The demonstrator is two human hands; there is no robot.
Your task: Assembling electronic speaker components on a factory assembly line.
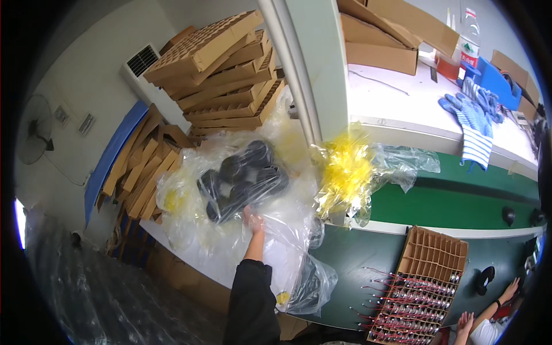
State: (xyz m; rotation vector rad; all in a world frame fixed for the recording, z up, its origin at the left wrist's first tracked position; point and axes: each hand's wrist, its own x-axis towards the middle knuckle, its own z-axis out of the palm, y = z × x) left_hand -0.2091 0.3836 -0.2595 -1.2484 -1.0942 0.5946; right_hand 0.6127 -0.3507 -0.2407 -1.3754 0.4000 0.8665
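Observation:
My left hand (253, 219), at the end of a black sleeve, reaches over a white surface heaped with plastic film. Its fingers are closed at the near edge of a clear plastic bag (265, 192). Inside or under this film sit several black round cup-like parts (241, 169), bunched together. Crumpled clear bags (178, 218) surround them, with a little yellow showing through. My right hand is out of view.
Stacked cardboard divider trays (230, 86) rise behind the film, and flattened cardboard (146, 172) leans at left. Yellow film (347, 172) hangs by a post. A partitioned tray of wired parts (420, 287) lies on the green bench. A co-worker's hands (509, 291) are at lower right.

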